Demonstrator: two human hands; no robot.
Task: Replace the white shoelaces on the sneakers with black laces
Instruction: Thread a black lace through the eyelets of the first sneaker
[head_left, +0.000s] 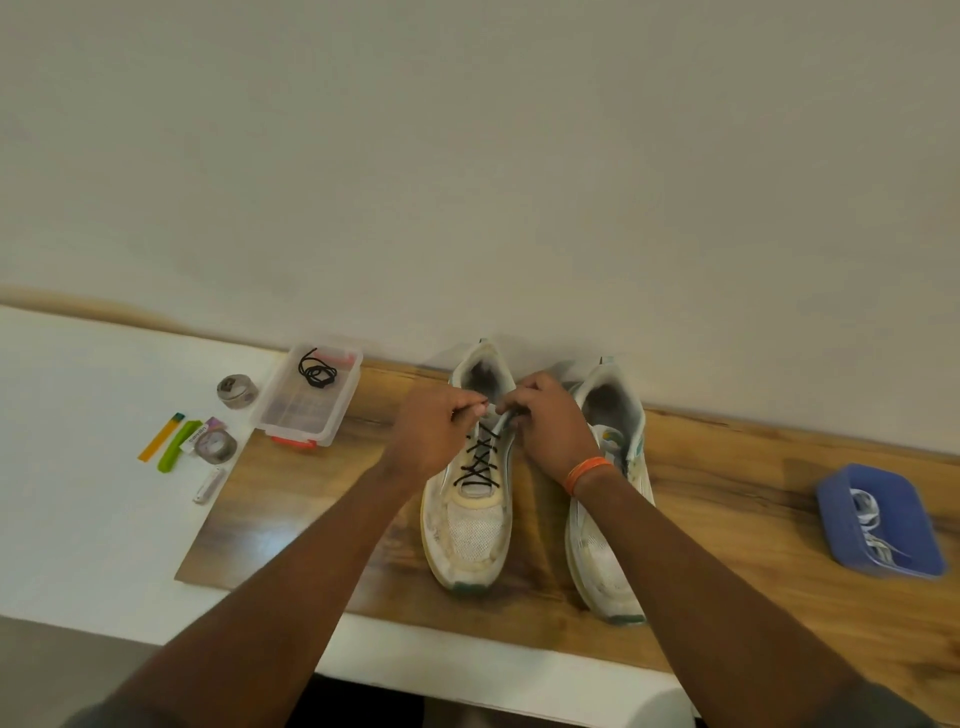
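While both hands' fingers (470, 410) apparently pinch black lace (479, 462), 2 sneakers (470, 525) stand beside.

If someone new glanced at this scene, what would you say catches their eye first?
Both hands, left and right, meet at the top eyelets of the left sneaker, already crossed with black lace. The right sneaker beside it shows no lace. A blue tray at far right holds white laces.

the right sneaker (618, 415) is half hidden behind the right forearm, its lacing too covered to tell.
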